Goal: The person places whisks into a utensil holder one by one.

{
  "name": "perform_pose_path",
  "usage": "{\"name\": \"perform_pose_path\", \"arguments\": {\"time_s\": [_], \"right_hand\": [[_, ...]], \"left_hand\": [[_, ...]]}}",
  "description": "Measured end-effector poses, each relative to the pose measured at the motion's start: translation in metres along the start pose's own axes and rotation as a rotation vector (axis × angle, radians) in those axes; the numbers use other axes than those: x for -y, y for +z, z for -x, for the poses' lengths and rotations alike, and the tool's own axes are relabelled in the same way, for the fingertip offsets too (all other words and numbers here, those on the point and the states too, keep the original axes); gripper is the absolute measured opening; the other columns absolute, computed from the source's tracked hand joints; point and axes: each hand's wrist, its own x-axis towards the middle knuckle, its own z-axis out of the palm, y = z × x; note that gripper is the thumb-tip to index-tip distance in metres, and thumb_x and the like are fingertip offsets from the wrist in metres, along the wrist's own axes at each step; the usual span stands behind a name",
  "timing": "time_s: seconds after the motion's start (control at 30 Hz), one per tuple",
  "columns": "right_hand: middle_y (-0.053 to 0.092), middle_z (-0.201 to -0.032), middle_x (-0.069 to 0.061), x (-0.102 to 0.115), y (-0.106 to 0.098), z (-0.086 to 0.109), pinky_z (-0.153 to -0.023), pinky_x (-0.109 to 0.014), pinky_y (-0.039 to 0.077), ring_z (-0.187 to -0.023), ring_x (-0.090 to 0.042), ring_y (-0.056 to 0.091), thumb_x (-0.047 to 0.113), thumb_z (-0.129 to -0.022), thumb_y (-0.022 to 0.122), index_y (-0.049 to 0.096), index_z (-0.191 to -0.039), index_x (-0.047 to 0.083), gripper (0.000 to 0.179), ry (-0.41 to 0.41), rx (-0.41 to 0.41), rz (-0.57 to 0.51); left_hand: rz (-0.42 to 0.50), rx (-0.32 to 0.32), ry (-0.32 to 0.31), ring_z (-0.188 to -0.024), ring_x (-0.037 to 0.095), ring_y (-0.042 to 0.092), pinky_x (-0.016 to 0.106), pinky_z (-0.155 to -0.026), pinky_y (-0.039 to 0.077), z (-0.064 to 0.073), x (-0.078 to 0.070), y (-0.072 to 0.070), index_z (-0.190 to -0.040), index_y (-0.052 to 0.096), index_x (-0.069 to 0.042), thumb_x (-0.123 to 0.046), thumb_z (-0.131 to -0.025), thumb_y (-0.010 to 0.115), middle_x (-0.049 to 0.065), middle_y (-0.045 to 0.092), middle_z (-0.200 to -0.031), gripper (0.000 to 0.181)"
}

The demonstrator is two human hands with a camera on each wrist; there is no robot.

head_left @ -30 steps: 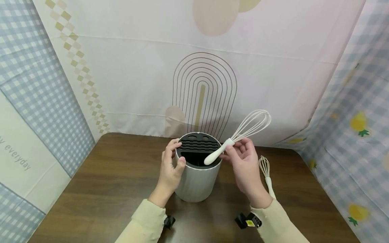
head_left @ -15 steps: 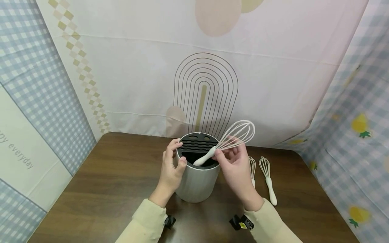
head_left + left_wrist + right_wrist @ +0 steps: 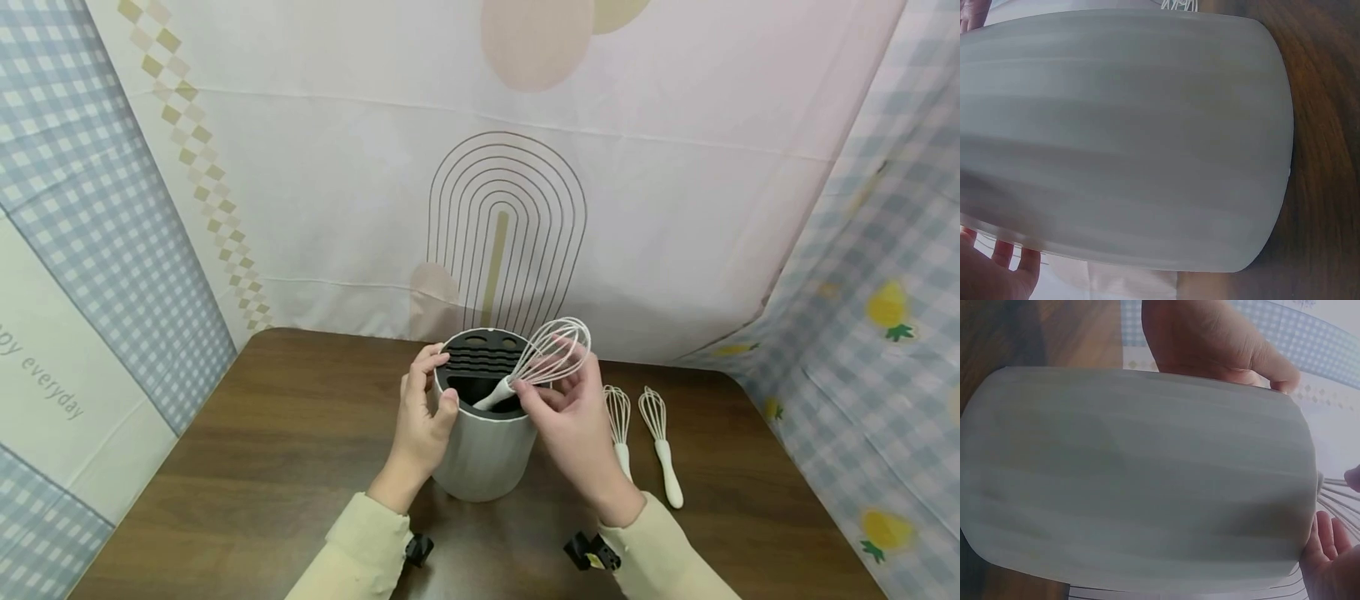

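Inserting a whisk (image 3: pixel 508 387) into the holder (image 3: pixel 483 457), by my reading.
Left hand (image 3: pixel 422 414) grips the holder near its rim, thumb and fingers curled; right hand (image 3: pixel 576 417) pinches the whisk about its neck and wires, nearly closed. Whisk leans rightward, handle end at the wide front opening; depth unclear. Next move probably calls for tipping it more upright, handle clear of the black insert's (image 3: pixel 489 357) front edge. Room overhead looks ample; rightward, a second whisk (image 3: pixel 622 458) and third whisk (image 3: pixel 665 457) lie on the counter (image 3: pixel 285 450), limiting sideways swing.
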Motion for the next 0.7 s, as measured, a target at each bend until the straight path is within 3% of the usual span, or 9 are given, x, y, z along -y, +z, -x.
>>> {"name": "perform_pose_path", "arguments": {"time_s": [0.13, 0.27, 0.5, 0.7], "right_hand": [[0.056, -0.114, -0.019, -0.001, 0.0, 0.002, -0.082, -0.033, 0.052, -0.101, -0.033, 0.059, -0.003, -0.08, 0.073, 0.034, -0.136, 0.002, 0.068, -0.032, 0.038, 0.061], [0.055, -0.116, -0.021, 0.001, 0.0, 0.003, -0.083, -0.03, 0.051, -0.104, -0.035, 0.057, -0.005, -0.079, 0.073, 0.035, -0.137, 0.003, 0.07, -0.045, 0.057, 0.114], [0.051, -0.119, -0.027, 0.03, 0.006, 0.005, -0.085, -0.037, 0.05, -0.105, -0.039, 0.054, -0.008, -0.078, 0.072, 0.03, -0.139, -0.005, 0.074, -0.032, 0.111, 0.216], [0.05, -0.123, -0.018, 0.004, -0.001, 0.004, -0.089, -0.029, 0.047, -0.107, -0.028, 0.054, 0.005, -0.08, 0.076, 0.032, -0.143, 0.007, 0.077, -0.037, 0.136, 0.277]], "left_hand": [[0.001, 0.001, 0.005, -0.112, 0.044, 0.04, 0.055, -0.091, 0.034, 0.0, 0.001, 0.0, -0.123, 0.048, 0.01, -0.015, -0.082, 0.05, 0.03, 0.044, -0.136, 0.047], [-0.007, 0.005, 0.005, -0.112, 0.044, 0.04, 0.048, -0.092, 0.034, 0.001, 0.001, 0.0, -0.123, 0.048, 0.01, -0.015, -0.083, 0.05, 0.029, 0.044, -0.137, 0.047], [-0.012, 0.009, 0.01, -0.112, 0.044, 0.04, 0.045, -0.092, 0.034, 0.0, 0.0, 0.0, -0.123, 0.047, 0.01, -0.015, -0.083, 0.05, 0.029, 0.044, -0.137, 0.047], [-0.006, 0.0, 0.023, -0.111, 0.045, 0.041, 0.048, -0.091, 0.033, 0.0, 0.001, 0.001, -0.122, 0.048, 0.01, -0.014, -0.083, 0.05, 0.03, 0.044, -0.136, 0.046]]}}
